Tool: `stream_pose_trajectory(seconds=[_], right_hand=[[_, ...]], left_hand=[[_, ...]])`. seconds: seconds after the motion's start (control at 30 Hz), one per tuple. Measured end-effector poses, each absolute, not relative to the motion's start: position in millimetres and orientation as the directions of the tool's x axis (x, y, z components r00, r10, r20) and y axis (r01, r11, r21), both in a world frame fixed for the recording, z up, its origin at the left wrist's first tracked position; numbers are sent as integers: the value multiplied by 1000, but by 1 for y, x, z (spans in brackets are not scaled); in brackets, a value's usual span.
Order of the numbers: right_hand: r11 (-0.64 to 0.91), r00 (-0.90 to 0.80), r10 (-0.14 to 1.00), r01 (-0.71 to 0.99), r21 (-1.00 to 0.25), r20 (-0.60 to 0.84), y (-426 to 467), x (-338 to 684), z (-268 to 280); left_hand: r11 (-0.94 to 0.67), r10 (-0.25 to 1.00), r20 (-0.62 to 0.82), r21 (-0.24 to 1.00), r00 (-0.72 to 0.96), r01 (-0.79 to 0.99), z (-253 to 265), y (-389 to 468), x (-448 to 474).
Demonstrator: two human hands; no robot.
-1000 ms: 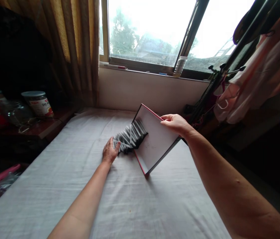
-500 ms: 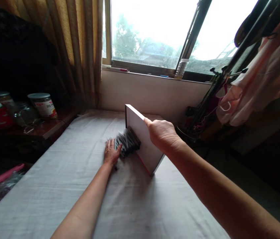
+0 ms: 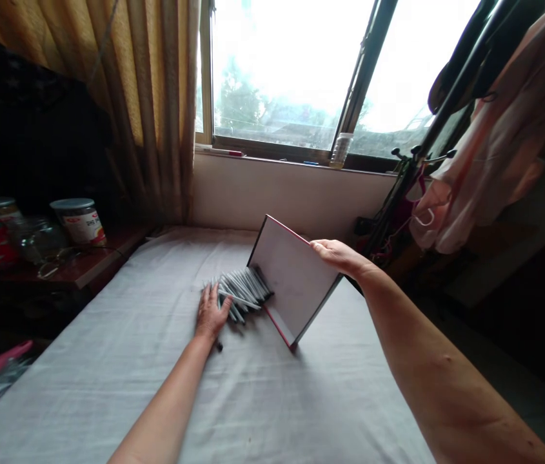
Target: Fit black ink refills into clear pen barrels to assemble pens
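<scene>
A loose bundle of slim grey pens [image 3: 246, 285] with dark ends lies on the white sheet [image 3: 253, 399]. My left hand [image 3: 211, 314] rests flat at the bundle's left end, fingers stretched and thumb apart, touching the pens. On the other side, a flat white panel [image 3: 296, 277] with red and dark edges stands tilted on the sheet, against the dark pen ends. Whether it is a box lid I cannot tell. My right hand [image 3: 337, 253] grips its upper right edge, thumb on top; the other fingers are hidden behind. A small black piece [image 3: 218, 346] sits by my left wrist.
At left, a dark wooden table [image 3: 93, 267] bears a lidded can [image 3: 79, 221], a glass jar [image 3: 42, 238] and glasses [image 3: 49, 267]. A clear bottle [image 3: 340, 151] stands on the window sill. A clothes rack [image 3: 427, 138] with pink clothing [image 3: 475, 167] stands at right.
My right hand has moved right, leaning the panel over so that more of its white face shows. The left hand stays at the pens, which look more spread out and less blurred.
</scene>
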State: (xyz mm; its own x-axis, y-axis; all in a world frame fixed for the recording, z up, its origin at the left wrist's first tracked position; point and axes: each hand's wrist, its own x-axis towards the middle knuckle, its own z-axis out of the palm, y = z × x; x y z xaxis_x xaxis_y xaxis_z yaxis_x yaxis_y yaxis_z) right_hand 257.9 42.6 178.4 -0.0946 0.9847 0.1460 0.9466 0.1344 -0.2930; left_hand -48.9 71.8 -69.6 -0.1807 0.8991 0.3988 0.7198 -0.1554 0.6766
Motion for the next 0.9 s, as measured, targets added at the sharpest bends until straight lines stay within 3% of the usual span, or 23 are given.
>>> stream_pose_trajectory(seconds=[0.33,0.53,0.77,0.9], right_hand=[[-143,156,960,987,-70,231,29,266,181],[-62,28,979,985,164,203,20,240,197],[-107,18,933,967,232,358,13,242,203],[-127,53,942,971,203,332,19,249,205]], left_hand=[[-161,890,418,665,-185,729,-67,69,-51],[-165,891,419,656,-174,737,-67,67,-51],[-185,886,435,647,-159,740,-70,68,-52],[-197,884,441,649,-153,735,-70,68,-52]])
